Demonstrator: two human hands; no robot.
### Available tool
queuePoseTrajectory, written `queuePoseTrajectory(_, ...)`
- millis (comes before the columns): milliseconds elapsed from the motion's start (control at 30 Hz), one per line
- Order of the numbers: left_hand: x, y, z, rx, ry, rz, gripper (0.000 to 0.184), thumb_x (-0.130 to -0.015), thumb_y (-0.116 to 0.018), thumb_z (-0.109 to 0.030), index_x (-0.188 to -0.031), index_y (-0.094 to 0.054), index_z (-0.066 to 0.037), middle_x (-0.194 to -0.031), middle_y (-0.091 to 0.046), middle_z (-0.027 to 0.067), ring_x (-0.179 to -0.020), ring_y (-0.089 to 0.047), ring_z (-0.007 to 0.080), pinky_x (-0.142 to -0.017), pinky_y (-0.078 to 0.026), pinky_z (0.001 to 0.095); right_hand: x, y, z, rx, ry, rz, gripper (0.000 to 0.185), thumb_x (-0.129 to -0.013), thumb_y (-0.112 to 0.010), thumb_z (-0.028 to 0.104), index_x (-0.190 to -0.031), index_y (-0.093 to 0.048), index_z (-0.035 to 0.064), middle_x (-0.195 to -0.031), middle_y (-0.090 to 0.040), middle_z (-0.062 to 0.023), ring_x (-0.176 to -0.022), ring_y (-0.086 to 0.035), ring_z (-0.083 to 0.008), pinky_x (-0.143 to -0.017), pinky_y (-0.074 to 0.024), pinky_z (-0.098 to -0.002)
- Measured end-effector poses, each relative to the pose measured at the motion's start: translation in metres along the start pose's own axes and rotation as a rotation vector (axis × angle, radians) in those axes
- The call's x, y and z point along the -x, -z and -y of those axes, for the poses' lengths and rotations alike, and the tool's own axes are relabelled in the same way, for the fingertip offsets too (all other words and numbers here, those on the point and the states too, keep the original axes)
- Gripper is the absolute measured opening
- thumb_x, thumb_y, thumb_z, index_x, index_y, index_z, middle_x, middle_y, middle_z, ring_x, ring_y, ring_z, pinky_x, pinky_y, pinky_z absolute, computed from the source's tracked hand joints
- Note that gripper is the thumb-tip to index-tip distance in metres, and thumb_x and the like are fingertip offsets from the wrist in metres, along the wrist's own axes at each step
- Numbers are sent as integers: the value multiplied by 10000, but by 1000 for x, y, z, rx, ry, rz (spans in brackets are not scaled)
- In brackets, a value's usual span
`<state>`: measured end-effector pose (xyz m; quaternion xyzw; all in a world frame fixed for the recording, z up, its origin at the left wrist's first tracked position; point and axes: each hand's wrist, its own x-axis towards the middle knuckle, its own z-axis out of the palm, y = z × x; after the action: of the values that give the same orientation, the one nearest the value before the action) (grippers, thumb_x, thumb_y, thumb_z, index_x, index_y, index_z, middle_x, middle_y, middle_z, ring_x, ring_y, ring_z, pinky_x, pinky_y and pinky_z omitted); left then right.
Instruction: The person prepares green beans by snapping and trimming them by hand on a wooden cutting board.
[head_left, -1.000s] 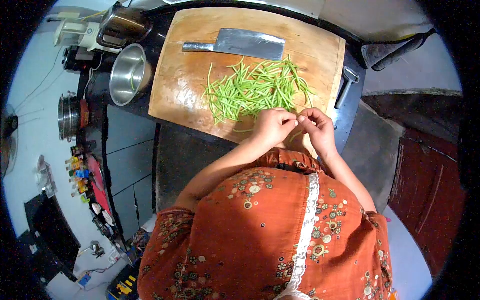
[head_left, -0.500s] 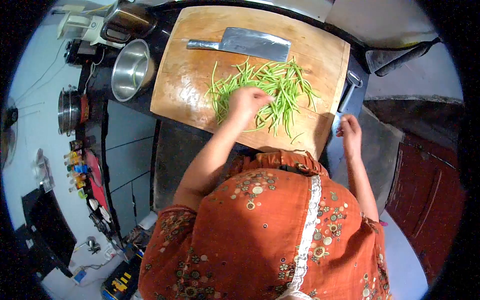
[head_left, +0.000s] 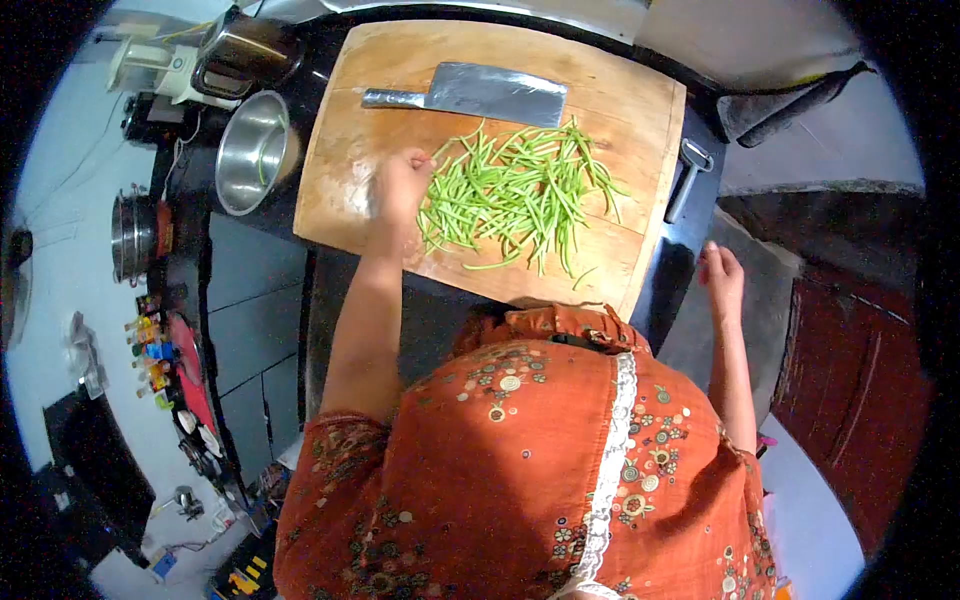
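Observation:
A loose heap of thin, green, bean-like stalks [head_left: 520,190] lies spread over the middle of the wooden cutting board [head_left: 335,215]. My left hand [head_left: 400,188] is at the heap's left edge, with thumb and fingers pinched together. Whatever is between those fingertips is too small to make out. Beyond the heap, a cleaver [head_left: 500,94] rests flat with its handle pointing left. My right hand [head_left: 722,275] hangs off the board's near right side, fingers curled in; its inside is hidden.
A steel bowl [head_left: 250,155] stands left of the board with a green piece inside. To the board's right lies a peeler-like tool [head_left: 690,180] on the dark counter. An electric kettle [head_left: 235,62] and a white appliance [head_left: 150,68] are at the back left.
My left hand has moved left from over the middle of the heap to its left edge. My right hand has drawn slightly outward and down. The view has shifted a little.

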<state>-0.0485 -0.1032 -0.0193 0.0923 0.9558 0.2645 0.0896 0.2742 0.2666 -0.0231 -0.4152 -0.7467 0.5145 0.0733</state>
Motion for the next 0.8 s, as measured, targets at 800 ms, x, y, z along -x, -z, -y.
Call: queuePoseTrajectory(800, 105, -37, -106, 1150, 172, 454, 110, -808, -624, -97, -901, -615, -41, -718, -582, -20, -586, -486, 53, -528, -406, 193, 45, -94, 95, -380, -52, 524, 193, -873, -560, 189, -822, -591, 6, -657, -556, -1, -539, -491, -65, -480, -409, -214)
